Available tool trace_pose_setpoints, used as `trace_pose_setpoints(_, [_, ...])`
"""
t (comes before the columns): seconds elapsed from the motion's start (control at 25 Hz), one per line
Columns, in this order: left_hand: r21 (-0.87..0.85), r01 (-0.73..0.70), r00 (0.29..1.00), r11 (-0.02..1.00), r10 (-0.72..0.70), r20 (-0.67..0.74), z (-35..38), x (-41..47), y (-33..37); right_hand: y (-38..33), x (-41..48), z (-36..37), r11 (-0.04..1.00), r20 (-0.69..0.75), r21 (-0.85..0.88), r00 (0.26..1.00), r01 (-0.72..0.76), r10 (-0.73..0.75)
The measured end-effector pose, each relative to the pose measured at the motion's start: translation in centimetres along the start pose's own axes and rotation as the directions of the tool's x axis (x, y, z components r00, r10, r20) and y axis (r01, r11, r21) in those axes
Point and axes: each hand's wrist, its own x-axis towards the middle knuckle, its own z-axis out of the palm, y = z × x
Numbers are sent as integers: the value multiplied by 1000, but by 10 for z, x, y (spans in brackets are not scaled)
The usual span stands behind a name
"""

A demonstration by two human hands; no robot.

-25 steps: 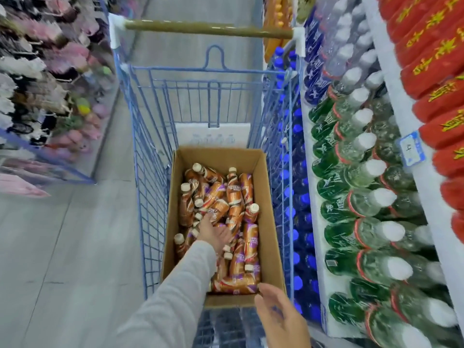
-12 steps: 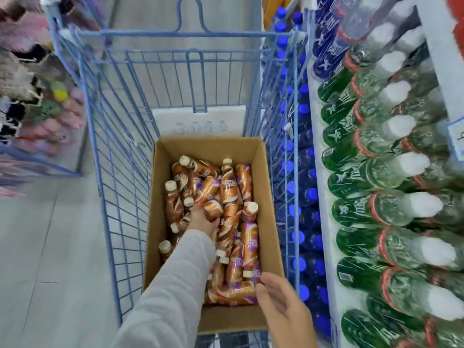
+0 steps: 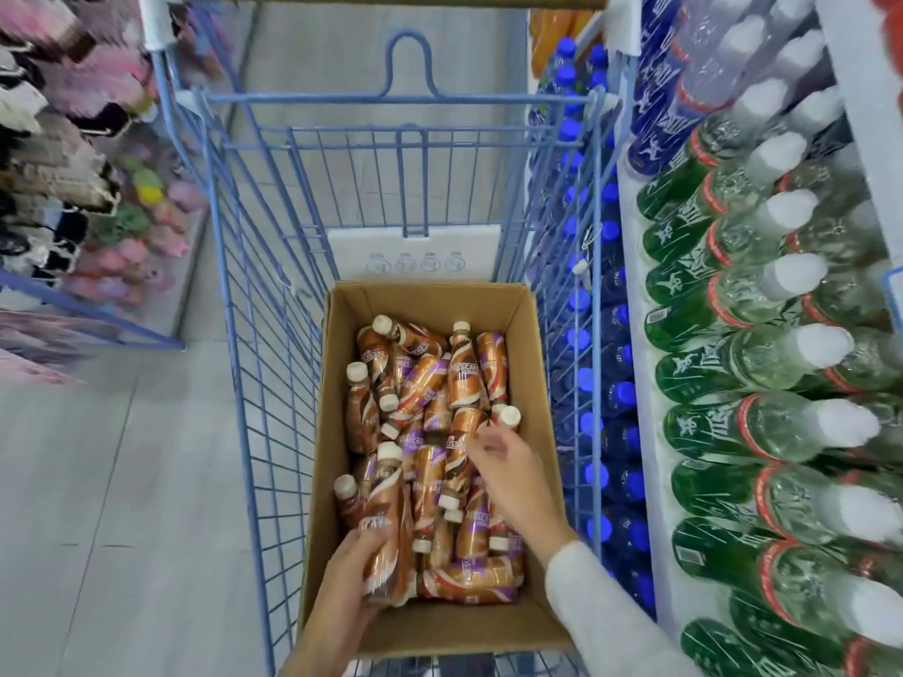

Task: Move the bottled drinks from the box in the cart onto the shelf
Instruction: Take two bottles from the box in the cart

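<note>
Gripping one coffee bottle [image 3: 386,505] around its lower half, my left hand [image 3: 349,566] has curled its fingers and thumb right round it and tipped it cap-up at the near left corner of the box [image 3: 430,627]. A second ago this hand was further in, among the heap, with nothing lifted. So the first bottle is now free of the pile but not yet out of the box, and nothing of this load has reached the shelf [image 3: 635,334].

The other bottled drinks [image 3: 430,383] lie jumbled across the box floor. My right hand [image 3: 513,481], which was waiting at the near edge, has moved in over them. Its fingers are half bent and touching the heap near a white cap, but I cannot tell whether they hold one.

The brown and purple sleeves read NESCAFÉ. The white panel on the cart [image 3: 593,188] carries four round symbols too small to read. Green bottles [image 3: 708,422] on the shelf bear white characters I cannot make out.
</note>
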Motion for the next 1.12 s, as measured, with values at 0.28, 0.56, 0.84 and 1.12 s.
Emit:
trace_pose_setpoints(0.28, [-11,-66,996,998,65,-64,-47,-25,0,-15,169,40,972,-145,-224,989,-68,36])
trace_pose_setpoints(0.56, [-14,-178,980,984,176,-90,-57,-29,16,28,229,76,957,-180,-201,969,-207,172])
trace_pose_setpoints(0.84, [-53,-203,979,978,203,-11,-42,-46,23,-8,129,30,962,-44,266,996,-67,81])
trace_pose_setpoints(1.12, [-23,-286,949,958,286,129,-8,-107,46,-14,-41,-3,871,-19,489,998,-41,58])
